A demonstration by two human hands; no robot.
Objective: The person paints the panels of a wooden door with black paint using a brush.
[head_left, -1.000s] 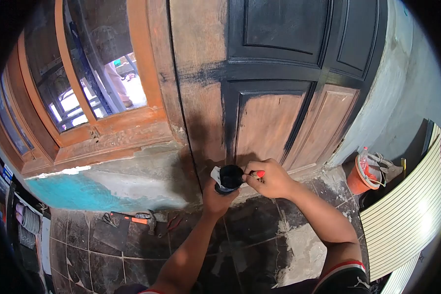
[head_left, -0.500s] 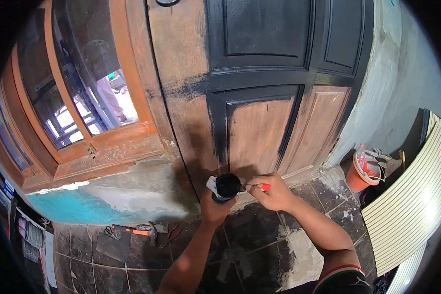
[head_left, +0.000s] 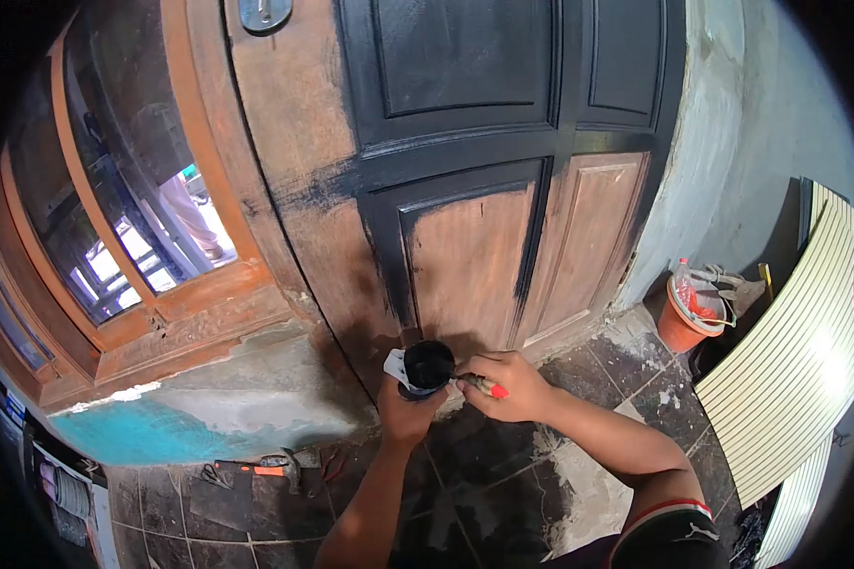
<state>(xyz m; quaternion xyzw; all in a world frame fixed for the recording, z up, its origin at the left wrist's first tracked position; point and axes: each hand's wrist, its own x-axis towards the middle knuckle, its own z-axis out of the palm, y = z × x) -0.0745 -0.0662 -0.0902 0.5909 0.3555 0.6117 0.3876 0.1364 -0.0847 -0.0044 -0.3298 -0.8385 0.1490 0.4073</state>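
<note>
My left hand is wrapped round a small cup of black paint, with a white piece of paper or cloth at its left side. Beside the cup's right rim, my right hand grips a paintbrush with a red handle end; its bristles are mostly hidden at the rim. Both hands are in front of the lower part of a wooden door. Black paint covers the door's upper panels and part of the lower panel's frame, while the lower panels show bare brown wood.
An orange-framed window stands to the left above a low wall. On the tiled floor lie a hammer and pliers. An orange bucket with a bottle in it stands right, near ribbed cream panels.
The view has shifted, so the door appears further left and its handle plate shows more. My right hand has lowered slightly beside the cup, showing more of the brush handle.
</note>
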